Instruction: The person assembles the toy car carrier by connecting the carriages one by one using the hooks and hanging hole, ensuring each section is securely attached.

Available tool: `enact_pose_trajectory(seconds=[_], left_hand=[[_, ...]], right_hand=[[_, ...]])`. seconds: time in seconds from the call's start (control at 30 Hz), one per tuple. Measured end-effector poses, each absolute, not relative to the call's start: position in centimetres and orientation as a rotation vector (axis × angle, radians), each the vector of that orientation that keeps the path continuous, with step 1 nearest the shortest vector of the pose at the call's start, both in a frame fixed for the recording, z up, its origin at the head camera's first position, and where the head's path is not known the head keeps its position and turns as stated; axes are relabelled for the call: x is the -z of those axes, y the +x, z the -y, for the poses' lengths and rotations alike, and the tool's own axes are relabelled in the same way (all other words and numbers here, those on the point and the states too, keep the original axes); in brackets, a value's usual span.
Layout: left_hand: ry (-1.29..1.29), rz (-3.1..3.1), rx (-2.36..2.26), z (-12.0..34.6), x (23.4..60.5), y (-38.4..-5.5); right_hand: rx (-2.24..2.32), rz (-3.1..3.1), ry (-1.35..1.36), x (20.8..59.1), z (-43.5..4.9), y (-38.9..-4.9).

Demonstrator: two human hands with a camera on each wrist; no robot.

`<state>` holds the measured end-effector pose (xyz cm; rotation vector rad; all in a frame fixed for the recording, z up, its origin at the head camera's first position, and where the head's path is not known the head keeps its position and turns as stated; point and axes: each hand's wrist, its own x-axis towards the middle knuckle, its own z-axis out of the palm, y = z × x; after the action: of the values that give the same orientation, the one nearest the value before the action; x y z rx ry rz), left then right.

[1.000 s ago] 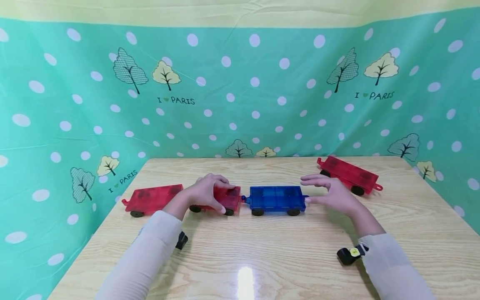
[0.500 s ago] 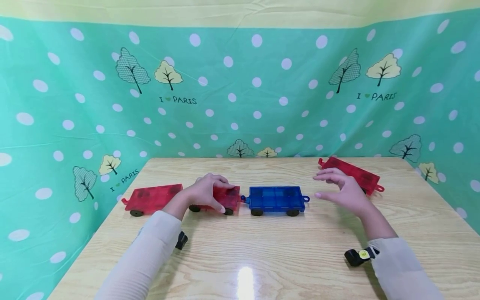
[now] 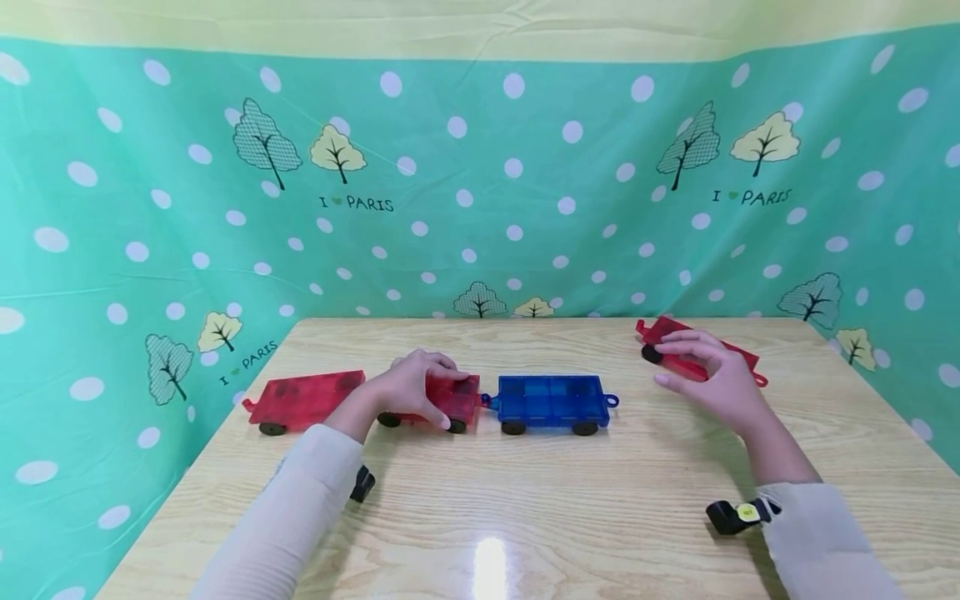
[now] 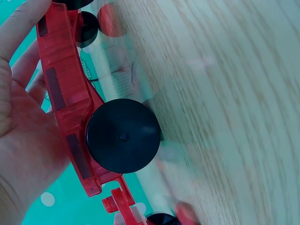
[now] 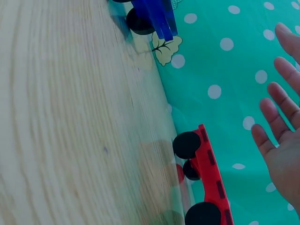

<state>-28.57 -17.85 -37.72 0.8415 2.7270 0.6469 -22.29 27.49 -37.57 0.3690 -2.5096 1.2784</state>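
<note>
In the head view my left hand [image 3: 414, 387] grips a red toy train wagon [image 3: 467, 398] from above, thumb on its near side and fingers over the top. The left wrist view shows this red wagon [image 4: 65, 84] on its black wheels. To its right a blue toy wagon [image 3: 553, 400] stands coupled to it; on its left is another red wagon [image 3: 306, 398]. My right hand [image 3: 716, 379] is open, with nothing in it, and overlaps a third red wagon [image 3: 662, 332] at the back right. The right wrist view shows the fingers spread apart above that red wagon [image 5: 215, 176].
All the wagons stand on a light wooden table [image 3: 525, 483]. A green dotted curtain [image 3: 420, 167] hangs behind and beside it. Black wrist cameras sit under both sleeves, the right one [image 3: 731, 517] in plain sight.
My right hand has moved off the blue wagon's right end, rightward to in front of the angled red wagon. The left hand keeps its grip, and the wagons stay where they were.
</note>
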Motion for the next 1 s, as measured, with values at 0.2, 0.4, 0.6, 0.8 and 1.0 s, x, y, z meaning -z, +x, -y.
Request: enact_pose_trajectory(seconds=[0.2, 0.4, 0.6, 0.8, 1.0], left_hand=[[0.845, -2.730, -0.641, 17.8, 37.7, -28.5], [0.835, -2.729, -0.641, 17.8, 37.7, -28.4], [0.833, -2.731, -0.641, 17.7, 37.6, -28.4], [0.830, -2.724, -0.655, 17.8, 37.6, -28.4], [0.820, -2.722, -0.651, 17.8, 37.6, -28.4]], right_hand=[[-1.294, 2.454, 0.317, 37.7, -28.5, -22.3], [-1.226, 2.510, 0.278, 37.5, -29.8, -22.4], [-1.230, 2.558, 0.219, 37.3, -31.0, -22.7], [-1.229, 2.639, 0.153, 37.5, -32.1, -23.4], [-1.221, 2.734, 0.148, 37.4, -33.1, -24.3]])
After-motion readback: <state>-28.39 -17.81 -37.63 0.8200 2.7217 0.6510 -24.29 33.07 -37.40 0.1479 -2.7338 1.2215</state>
